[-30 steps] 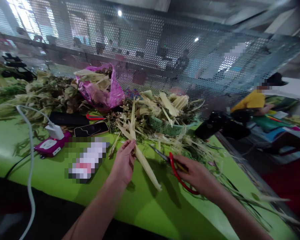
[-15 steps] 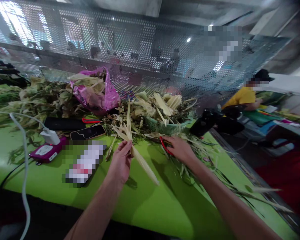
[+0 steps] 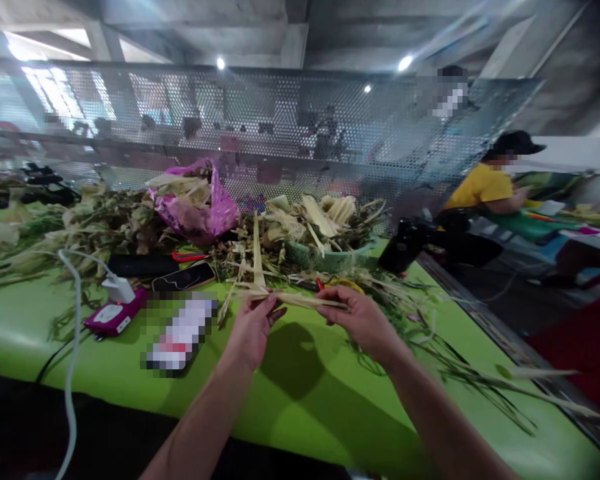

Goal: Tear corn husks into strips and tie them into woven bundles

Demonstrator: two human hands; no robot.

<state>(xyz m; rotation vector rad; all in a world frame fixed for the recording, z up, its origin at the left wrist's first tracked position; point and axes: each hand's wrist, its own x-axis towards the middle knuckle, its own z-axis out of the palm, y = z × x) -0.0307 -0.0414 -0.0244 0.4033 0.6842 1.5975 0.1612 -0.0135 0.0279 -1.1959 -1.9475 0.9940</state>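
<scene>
A pale dried corn husk (image 3: 300, 300) stretches sideways between my two hands above the green table (image 3: 330, 413). My left hand (image 3: 253, 327) pinches its left end, where one long strip stands upright and shorter pieces fan out. The fingers of my right hand (image 3: 355, 317) are closed on the other end. Just behind the right fingers shows the red tip of a tool (image 3: 321, 284); most of it is hidden. Beyond the hands, more dry husks (image 3: 325, 217) are heaped in a pale green basket (image 3: 325, 257).
A pink plastic bag (image 3: 195, 213) of husks stands at the back. Dry leaves (image 3: 100, 217) spread to the left. Two phones (image 3: 183, 277), a purple power strip (image 3: 115, 320) with a white cable, and a black camera (image 3: 405, 243) lie around. A person in yellow (image 3: 485, 183) sits at right.
My right hand has left the red-handled tool area and taken the husk's free end. The husk end that hung down to the right now lies level between both hands. The view has tilted upward.
</scene>
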